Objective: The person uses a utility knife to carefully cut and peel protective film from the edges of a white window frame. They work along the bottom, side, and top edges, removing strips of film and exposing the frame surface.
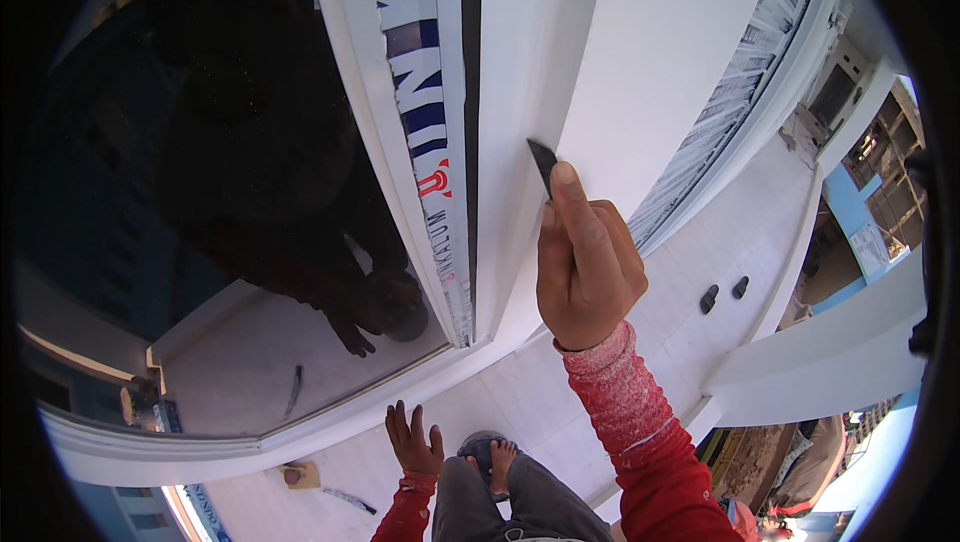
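My right hand (590,262) is raised in front of me, its fingers closed on a thin dark blade (541,160) with a slanted end. The thumb presses along the blade, and its tip meets the inner corner of the white wall (545,52) beside the window frame. Lower down, my left hand (413,442) hangs with its fingers spread, holding nothing, just below the sill (350,397). Both sleeves are red, and the right cuff is dusted with white.
Dark reflective glass (250,192) fills the left, framed in white with partly peeled printed film (420,92). My bare foot (502,467) is by a dark round object (480,445). Dark sandals (709,299), a beige block (300,475) and a loose strip (348,498) lie on the pale floor.
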The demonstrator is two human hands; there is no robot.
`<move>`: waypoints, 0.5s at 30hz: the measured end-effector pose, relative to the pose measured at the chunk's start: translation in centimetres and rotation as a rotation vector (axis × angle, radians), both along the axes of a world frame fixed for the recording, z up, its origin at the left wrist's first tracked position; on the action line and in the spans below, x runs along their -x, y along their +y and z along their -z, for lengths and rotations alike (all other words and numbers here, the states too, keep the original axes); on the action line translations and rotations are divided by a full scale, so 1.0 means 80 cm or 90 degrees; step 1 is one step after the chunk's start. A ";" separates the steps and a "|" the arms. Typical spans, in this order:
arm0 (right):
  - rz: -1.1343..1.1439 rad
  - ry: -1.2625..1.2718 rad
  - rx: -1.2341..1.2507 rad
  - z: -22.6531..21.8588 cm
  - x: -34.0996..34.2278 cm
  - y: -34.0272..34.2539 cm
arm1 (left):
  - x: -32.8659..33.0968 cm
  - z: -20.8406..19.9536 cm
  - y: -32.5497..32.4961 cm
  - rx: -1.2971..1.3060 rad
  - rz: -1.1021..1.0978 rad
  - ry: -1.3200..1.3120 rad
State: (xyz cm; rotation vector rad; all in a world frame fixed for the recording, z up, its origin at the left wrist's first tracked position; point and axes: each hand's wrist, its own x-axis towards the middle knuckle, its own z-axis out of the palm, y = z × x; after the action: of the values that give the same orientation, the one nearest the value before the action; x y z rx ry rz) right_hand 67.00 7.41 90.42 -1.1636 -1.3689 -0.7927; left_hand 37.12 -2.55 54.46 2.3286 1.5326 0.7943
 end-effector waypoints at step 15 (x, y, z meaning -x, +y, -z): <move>0.036 0.005 0.015 0.056 0.001 -0.002 | 0.043 0.082 0.108 -0.262 -0.053 0.019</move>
State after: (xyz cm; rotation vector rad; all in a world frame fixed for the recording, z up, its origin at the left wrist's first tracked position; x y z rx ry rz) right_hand 66.92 7.26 85.94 -1.2276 -1.3471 -0.8135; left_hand 33.70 6.06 47.89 2.5772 1.6119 1.2010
